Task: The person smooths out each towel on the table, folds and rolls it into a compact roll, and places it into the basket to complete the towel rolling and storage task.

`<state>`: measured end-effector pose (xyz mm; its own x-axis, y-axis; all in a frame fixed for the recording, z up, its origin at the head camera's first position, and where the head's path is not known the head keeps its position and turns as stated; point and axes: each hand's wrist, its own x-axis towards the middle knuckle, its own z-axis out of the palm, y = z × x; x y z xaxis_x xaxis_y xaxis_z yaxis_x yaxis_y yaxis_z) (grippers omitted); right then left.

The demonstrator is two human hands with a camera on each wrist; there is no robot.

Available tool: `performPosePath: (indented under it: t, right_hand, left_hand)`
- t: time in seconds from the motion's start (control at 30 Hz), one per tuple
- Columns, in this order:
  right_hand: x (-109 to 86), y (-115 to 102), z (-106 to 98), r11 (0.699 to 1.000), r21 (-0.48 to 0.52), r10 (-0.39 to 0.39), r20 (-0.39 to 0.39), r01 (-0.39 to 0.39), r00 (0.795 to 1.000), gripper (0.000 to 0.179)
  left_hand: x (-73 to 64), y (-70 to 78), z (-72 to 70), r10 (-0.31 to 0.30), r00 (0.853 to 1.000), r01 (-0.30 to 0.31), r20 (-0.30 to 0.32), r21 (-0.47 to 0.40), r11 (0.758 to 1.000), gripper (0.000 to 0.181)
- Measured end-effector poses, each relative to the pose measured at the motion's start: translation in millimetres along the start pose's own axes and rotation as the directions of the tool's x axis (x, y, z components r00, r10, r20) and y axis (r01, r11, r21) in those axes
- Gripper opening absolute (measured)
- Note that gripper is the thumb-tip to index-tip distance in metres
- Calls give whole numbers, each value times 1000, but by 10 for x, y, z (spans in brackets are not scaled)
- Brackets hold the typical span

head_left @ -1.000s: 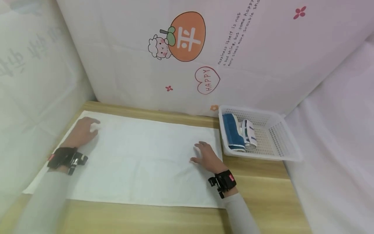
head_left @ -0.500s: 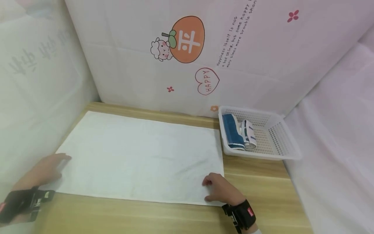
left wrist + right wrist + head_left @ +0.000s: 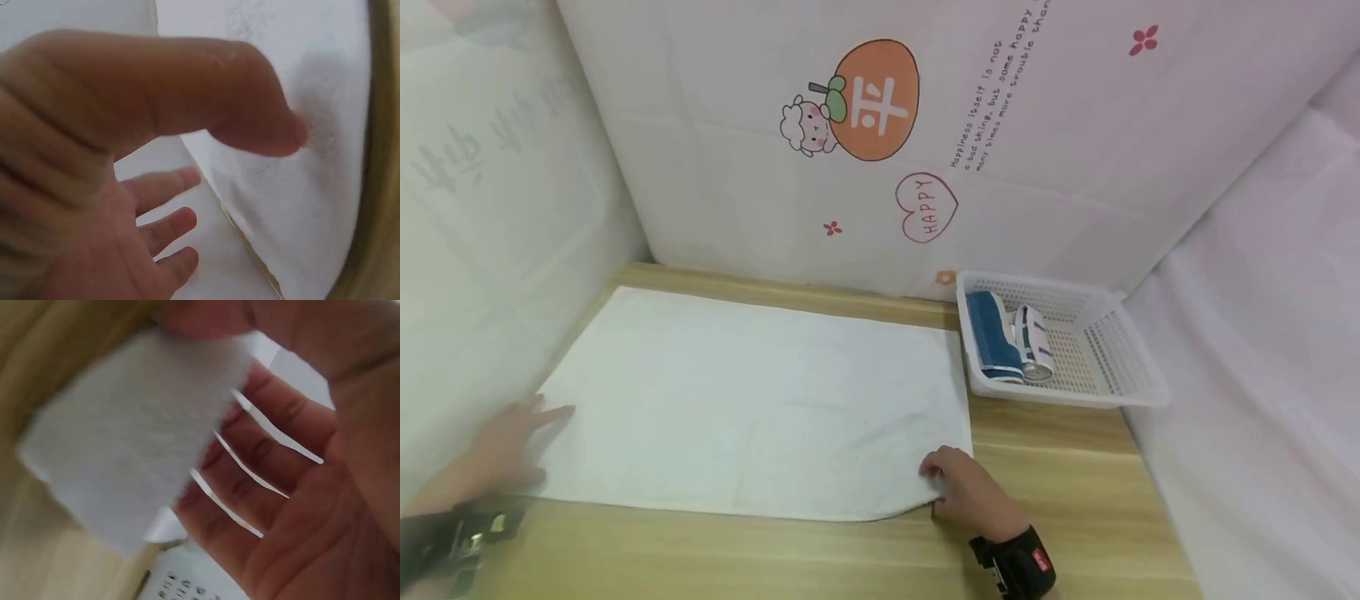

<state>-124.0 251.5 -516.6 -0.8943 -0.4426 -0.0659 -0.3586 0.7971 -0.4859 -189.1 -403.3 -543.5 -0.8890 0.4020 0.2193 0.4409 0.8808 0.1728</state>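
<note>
A white towel [image 3: 745, 400] lies spread over the wooden table. At its near right corner my right hand [image 3: 970, 492] pinches the cloth, and that corner is lifted off the wood. In the right wrist view the raised towel corner [image 3: 125, 437] hangs blurred between the thumb and the fingers of my right hand [image 3: 287, 481]. My left hand [image 3: 501, 454] is at the towel's left edge, with its fingers extended. In the left wrist view the thumb of my left hand [image 3: 144, 94] is over the towel [image 3: 312, 206]; whether it touches the cloth I cannot tell.
A white plastic basket [image 3: 1142, 367] stands at the table's back right, holding a rolled blue towel [image 3: 992, 337] and a rolled white patterned towel [image 3: 1033, 343]. White curtains with printed figures enclose the back and sides. Bare wood [image 3: 1060, 483] shows at the right and front.
Both hands have come toward the towel's near side from farther back. My right hand has taken hold of the near right corner and raised it. The left hand has moved to the left edge.
</note>
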Motion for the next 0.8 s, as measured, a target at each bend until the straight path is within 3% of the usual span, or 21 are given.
performPosePath:
  t: [0.1, 0.17, 0.33, 0.4, 0.53, 0.67, 0.8]
  right_hand:
    - [28, -13, 19, 1000, -1, -4, -57, 4, 998, 32]
    - [50, -16, 40, 1000, -23, 8, -87, -10, 996, 26]
    - [86, -4, 86, 993, -99, 38, -184, -57, 982, 17]
    - [94, -11, 61, 993, -75, 75, -205, -92, 976, 16]
    - [124, -17, -52, 993, -22, 109, -222, -116, 969, 17]
    - [151, -10, -177, 996, -44, 68, -222, -80, 973, 21]
    - [182, -23, -309, 993, -34, 108, -210, -118, 972, 24]
  left_hand:
    - [-77, 27, 4, -2, 997, 2, -73, -1, 1000, 86]
    - [-126, 56, -5, -25, 996, 24, -81, -11, 1000, 83]
    - [-233, 51, 37, 19, 994, -22, -110, -19, 1000, 81]
    - [-284, 13, 91, 62, 989, -67, -137, -31, 997, 84]
    - [-362, -18, 168, 82, 985, -93, -155, -67, 993, 91]
    - [-340, 63, 159, 46, 984, -64, -174, -99, 993, 83]
    - [-280, 151, 93, -9, 980, -21, -199, -151, 988, 58]
